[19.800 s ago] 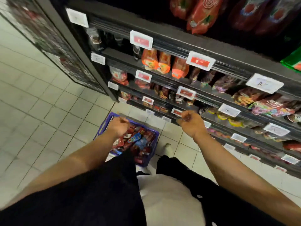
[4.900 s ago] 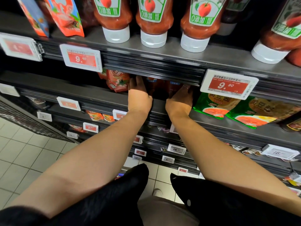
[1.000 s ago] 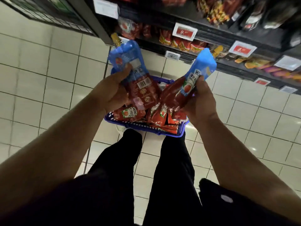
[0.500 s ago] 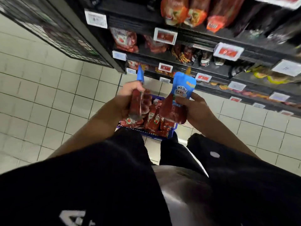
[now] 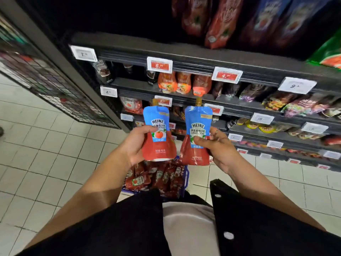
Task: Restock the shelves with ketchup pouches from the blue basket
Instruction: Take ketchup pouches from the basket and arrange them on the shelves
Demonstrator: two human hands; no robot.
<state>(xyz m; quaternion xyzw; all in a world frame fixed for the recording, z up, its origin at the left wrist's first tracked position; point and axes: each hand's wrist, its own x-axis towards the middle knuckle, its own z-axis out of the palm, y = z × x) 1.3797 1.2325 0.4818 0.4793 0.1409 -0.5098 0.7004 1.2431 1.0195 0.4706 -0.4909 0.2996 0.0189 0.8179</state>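
Observation:
My left hand (image 5: pixel 135 145) grips a blue-and-red Heinz ketchup pouch (image 5: pixel 158 137) upright, thumb across its front. My right hand (image 5: pixel 219 146) holds a second, matching pouch (image 5: pixel 196 141) upright beside it, thumb on the label. Both pouches are raised in front of the dark shelves (image 5: pixel 184 56). The blue basket (image 5: pixel 185 179) stands on the floor below my hands, holding several red ketchup pouches (image 5: pixel 156 179); my arms and clothing hide part of it.
The shelf unit carries rows of sauce pouches and bottles with white and red price tags (image 5: pixel 159 65). A black wire-mesh side panel (image 5: pixel 55 85) closes the unit's left end. White floor tiles (image 5: pixel 46 154) stretch to the left and right of the basket.
Both hands have lifted their pouches up from over the basket and turned them upright, labels facing me. The view has tilted up towards the shelves.

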